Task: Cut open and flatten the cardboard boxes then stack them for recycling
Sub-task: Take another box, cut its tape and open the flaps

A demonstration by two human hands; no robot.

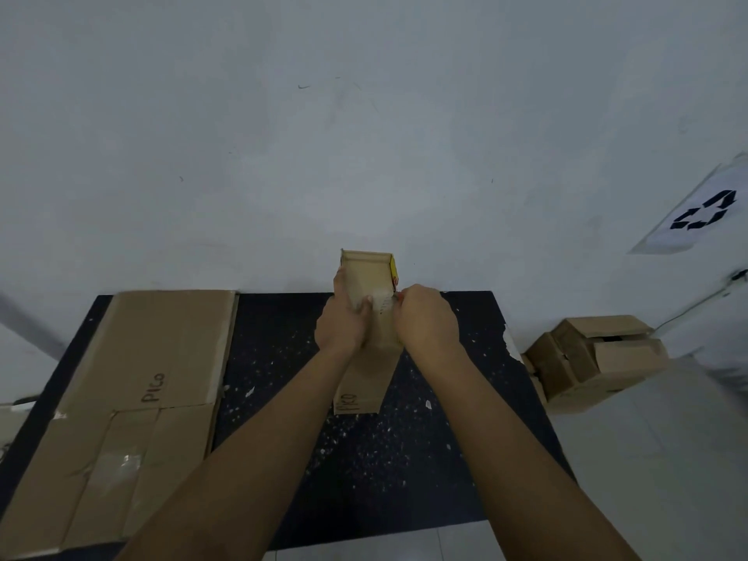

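- Centrally, just above the middle of the frame, a small cardboard box (368, 313) stands on end on the dark speckled table (283, 358), its open top toward the white wall (364, 135) behind.
- The left hand (339, 317) grips the box's left side, thumb pressed across the front face; its fingers go round the far side and are hidden.
- The right hand (425, 319) is curled against the box's right edge, apparently pinching it near a pale patch; the fingertips are tucked out of sight, so what exactly they hold cannot be made out.
- A yellow printed strip shows on the box's upper right flap, too small to read.
- Handwriting marks the box's lower front flap, hard to decipher.
- At the left of the frame, flattened cardboard (133, 398) lies on the table, its lower left corner cut off by the frame edge; it bears handwriting too.
- At the right, an unflattened box (591, 358) with loose flaps sits beside the table; what it rests on is unclear.
- In the upper right, a white bag (696, 212) with a black recycling symbol is partly cut off.
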